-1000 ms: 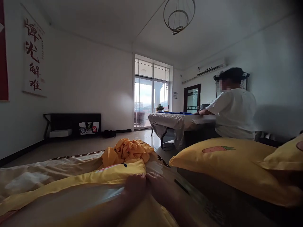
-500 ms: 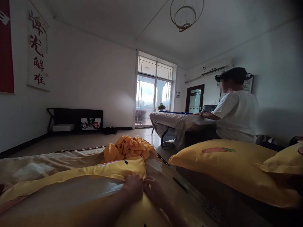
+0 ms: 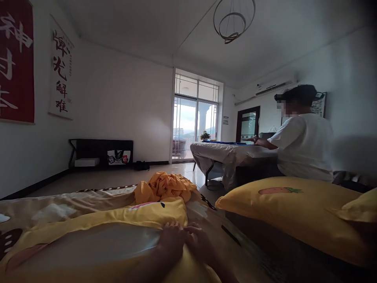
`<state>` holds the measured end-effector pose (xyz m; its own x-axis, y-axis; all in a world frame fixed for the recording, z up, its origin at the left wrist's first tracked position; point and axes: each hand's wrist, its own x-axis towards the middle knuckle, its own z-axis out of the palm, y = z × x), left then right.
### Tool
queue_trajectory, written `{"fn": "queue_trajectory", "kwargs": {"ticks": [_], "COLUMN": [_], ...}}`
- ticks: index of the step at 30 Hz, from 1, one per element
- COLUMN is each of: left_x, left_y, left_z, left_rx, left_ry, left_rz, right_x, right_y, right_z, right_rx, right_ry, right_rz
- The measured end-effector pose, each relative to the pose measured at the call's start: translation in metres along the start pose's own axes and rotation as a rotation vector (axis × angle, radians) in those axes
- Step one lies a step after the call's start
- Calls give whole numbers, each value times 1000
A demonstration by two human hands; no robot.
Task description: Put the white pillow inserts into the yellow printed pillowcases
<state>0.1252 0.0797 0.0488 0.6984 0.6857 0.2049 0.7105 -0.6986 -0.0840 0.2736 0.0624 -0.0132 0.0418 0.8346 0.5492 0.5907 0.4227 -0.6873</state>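
Observation:
A yellow pillowcase (image 3: pixel 112 220) with a pale pillow (image 3: pixel 97 245) showing at its open end lies across the bedding in front of me. My left hand (image 3: pixel 171 239) and my right hand (image 3: pixel 200 241) meet at the case's right-hand edge, fingers curled and pinched on the yellow fabric. Both hands are in shadow, so the finger detail is dim. A crumpled orange cloth (image 3: pixel 166 186) lies just beyond the case.
A yellow pillow with a carrot print (image 3: pixel 288 212) lies at the right, with another yellow cushion (image 3: pixel 357 208) past it. A person in a white shirt (image 3: pixel 303 145) sits at a covered table (image 3: pixel 229 153). A dark low shelf (image 3: pixel 101 153) stands by the far wall.
The view has swung a little to the left and up. My two hands stay together at the pillowcase edge, shifted slightly right and lower in the picture.

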Motion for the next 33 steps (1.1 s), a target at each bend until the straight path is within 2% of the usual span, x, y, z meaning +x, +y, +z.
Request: {"fn": "queue_trajectory", "kwargs": {"ticks": [5,8,10,15,17,20,24,26,28,31,33], "left_x": [-28,-39,-41,-43,-43,-43,-42,-42,-43,-44,-45], "left_y": [-14,-20,-20,-18,-18,-18,-17,-16,-14,-11,-8], "left_z": [-11,-13,-12,-14,-15,-14,-10,-9,-8,-3,5], "left_rx": [-1,-52,-71,-26,-63,-103,-60,-53,-51,-23,21], "left_ry": [93,101,95,67,77,107,98,94,92,96,106], "left_rz": [-79,-143,-157,-8,-21,-79,-58,-56,-61,-39,4], "right_x": [1,2,3,2,-1,-5,-1,5,12,21,22], "right_y": [5,0,-7,-26,-30,-36,-52,-62,-69,-72,-70], "right_z": [1,2,1,-5,-6,-6,-7,-7,-5,2,7], "right_rx": [27,-3,-68,-237,-272,-302,-387,-503,-656,-815,-839], "right_ry": [30,40,45,-7,-25,-21,-21,-69,-171,-298,-324], "right_rz": [-48,-57,-68,-117,-123,-84,29,125,194,198,185]}}
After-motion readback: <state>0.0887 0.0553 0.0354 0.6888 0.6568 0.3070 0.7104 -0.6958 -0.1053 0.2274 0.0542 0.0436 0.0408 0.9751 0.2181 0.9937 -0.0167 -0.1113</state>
